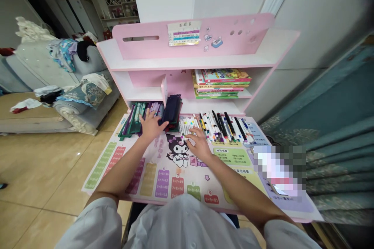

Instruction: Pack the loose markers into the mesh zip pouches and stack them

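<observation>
My left hand point(151, 125) is spread open over a bundle of green and purple pens point(139, 113) at the desk's back left. Its thumb points toward a dark blue pouch point(172, 108), which leans by the shelf divider. My right hand point(199, 142) reaches to the near end of a row of thin white markers point(187, 124). Its fingers are apart and its fingertips are at the markers; whether they touch one is hard to see. Further right lie thicker white and black markers point(223, 126), side by side.
A pink and white shelf point(189, 63) stands along the desk's back edge, with a stack of books point(222, 83) in it. The desk mat point(204, 190) carries printed times tables and a cartoon figure. At the right edge lies a pixelated object point(279, 173). A sofa point(67, 114) is to the left.
</observation>
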Motion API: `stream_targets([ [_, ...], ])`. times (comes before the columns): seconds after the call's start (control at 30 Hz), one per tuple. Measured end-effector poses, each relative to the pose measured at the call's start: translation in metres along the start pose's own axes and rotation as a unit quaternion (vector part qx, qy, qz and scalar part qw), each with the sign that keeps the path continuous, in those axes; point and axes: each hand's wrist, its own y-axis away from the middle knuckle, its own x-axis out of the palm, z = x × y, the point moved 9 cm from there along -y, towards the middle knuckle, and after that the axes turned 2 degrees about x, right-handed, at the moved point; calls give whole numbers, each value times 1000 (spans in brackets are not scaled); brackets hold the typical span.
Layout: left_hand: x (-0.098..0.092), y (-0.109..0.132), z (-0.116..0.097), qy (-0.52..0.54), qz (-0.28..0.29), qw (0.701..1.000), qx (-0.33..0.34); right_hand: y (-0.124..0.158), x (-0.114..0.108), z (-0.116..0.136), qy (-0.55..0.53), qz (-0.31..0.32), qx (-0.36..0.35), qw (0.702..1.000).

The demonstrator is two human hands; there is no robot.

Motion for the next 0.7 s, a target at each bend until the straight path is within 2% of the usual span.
stream_targets([
  [0.07, 16, -5, -19, -16, 32, 999, 25, 1, -1, 1, 1, -3, -7, 1000],
  [0.13, 27, -9, -27, -25, 42, 998, 32, 1, -4, 2, 6, -9, -12, 1000],
  [0.27, 32, -13, -26, -25, -3, 999, 24, 0, -5, 2, 17, -8, -12, 1000],
  [0.47, 18, -6, -30, 20, -115, 991, 63, 1, -4, 3, 9, 0, -7, 1000],
  [0.7, -24, 18, -26, 65, -255, 961, 89, -4, -15, -2, 3, -15, 4, 1000],
])
